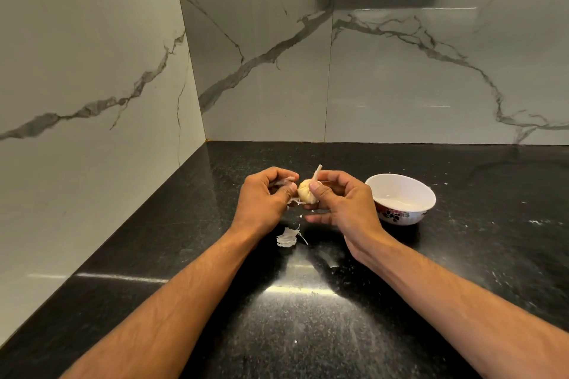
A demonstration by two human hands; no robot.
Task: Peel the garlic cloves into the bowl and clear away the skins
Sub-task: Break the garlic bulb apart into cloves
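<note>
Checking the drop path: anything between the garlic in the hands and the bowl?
Nothing visible. The right hand holds the garlic; the white bowl stands just right of that hand on the black counter, with only bare counter between. The pile of skins lies nearer the person, off that path.

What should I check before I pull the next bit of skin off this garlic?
1. Right hand grips the garlic bulb: ok.
2. Left hand pinches a strip of skin: ok.
3. White bowl stands near the right hand: ok.
4. Bowl holds peeled cloves: not ok, none visible.
5. Loose garlic skin on the black countertop cleared: not ok.
6. Cloves separated: cannot tell.
</note>
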